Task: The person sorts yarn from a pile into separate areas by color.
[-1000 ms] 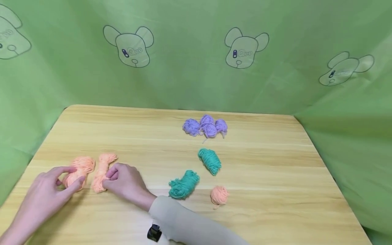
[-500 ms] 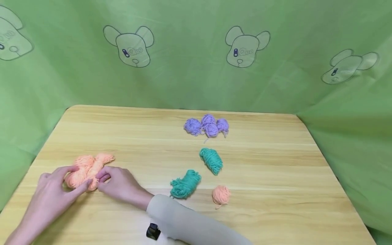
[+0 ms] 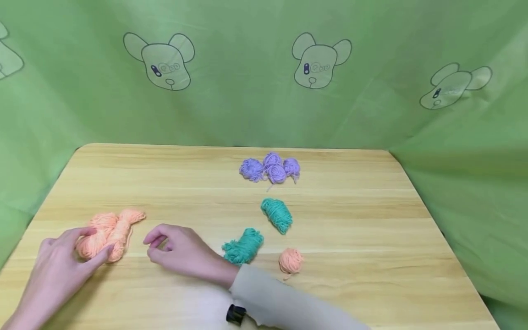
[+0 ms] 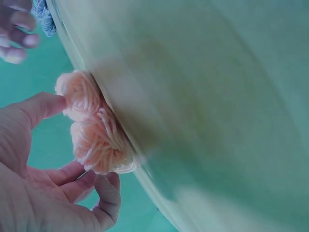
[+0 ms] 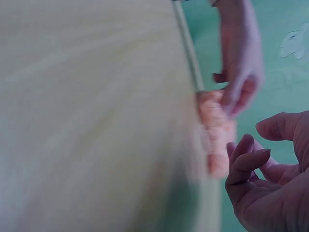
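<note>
At the left of the table lie two peach yarn skeins side by side, a fuller one point(image 3: 101, 223) and a slimmer, twisted one point(image 3: 122, 228). My left hand point(image 3: 57, 268) holds the pair between thumb and fingers; in the left wrist view the thumb touches one yarn bundle point(image 4: 79, 94) and the fingertips meet the other point(image 4: 101, 145). To the right of the skeins, my right hand point(image 3: 185, 250) hovers with nothing in it, thumb and fingers loosely bent and apart.
Two teal yarn skeins point(image 3: 277, 215) point(image 3: 244, 246) lie mid-table, the nearer one just beyond the right forearm. A small peach yarn ball point(image 3: 291, 261) sits to their right. Several purple yarn balls point(image 3: 276, 174) cluster at the back. Green cloth point(image 3: 247, 114) surrounds the table point(image 3: 350, 220).
The right hand slid the slimmer peach skein left against the fuller one, then let go and drew back right. The left hand stays at the peach yarn. The head view shifted slightly.
</note>
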Tool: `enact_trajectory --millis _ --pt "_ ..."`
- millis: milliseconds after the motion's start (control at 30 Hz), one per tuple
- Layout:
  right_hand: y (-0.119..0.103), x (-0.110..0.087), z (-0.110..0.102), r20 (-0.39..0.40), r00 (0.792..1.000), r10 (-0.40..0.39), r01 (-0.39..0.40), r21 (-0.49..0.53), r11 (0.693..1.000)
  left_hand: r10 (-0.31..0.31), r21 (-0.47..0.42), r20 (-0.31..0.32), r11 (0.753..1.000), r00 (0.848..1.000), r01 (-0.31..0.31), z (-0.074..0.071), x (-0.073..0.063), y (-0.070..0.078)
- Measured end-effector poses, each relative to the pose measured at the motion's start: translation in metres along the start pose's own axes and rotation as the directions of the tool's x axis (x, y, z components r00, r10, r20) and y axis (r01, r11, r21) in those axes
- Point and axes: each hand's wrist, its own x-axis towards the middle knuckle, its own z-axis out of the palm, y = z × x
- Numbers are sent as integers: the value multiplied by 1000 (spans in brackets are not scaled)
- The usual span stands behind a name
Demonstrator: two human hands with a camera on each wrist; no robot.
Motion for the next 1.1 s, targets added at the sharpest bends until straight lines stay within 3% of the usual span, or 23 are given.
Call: enact_trajectory --millis 233,600,1100 --pt "-8 -38 -42 -12 998 -67 67 12 998 -2 -14 6 1000 1000 2 -2 -1 -2" --pt "8 -82 -94 -100 992 -80 79 -13 997 5 2 9 1000 1000 -5 -3 5 5" --pt "49 -137 -128 -168 982 -92 74 -112 991 2 -3 10 1000 1000 -2 -5 6 5"
